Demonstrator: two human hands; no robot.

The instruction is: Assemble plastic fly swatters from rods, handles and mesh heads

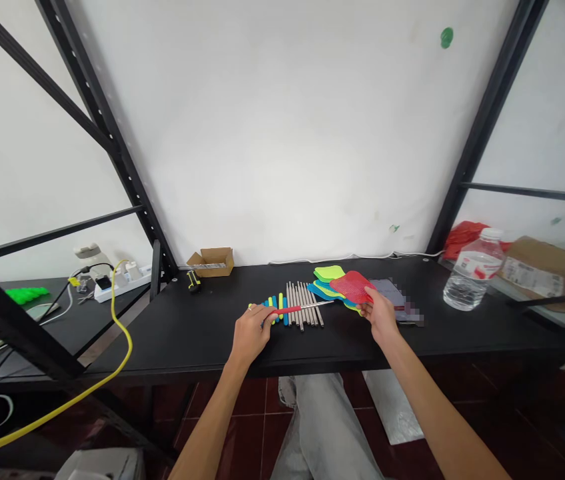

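Red flat piece (351,286) juts leftward from the right hand (380,313), seemingly pinched.

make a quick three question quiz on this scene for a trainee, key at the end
1. What colour is the mesh piece in the right hand? A blue, B red, C green
2. True or false: the water bottle lies on its side.
3. Which hand grips the red-handled rod?

Key: 1. B, red. 2. False, it stands upright. 3. The left hand.
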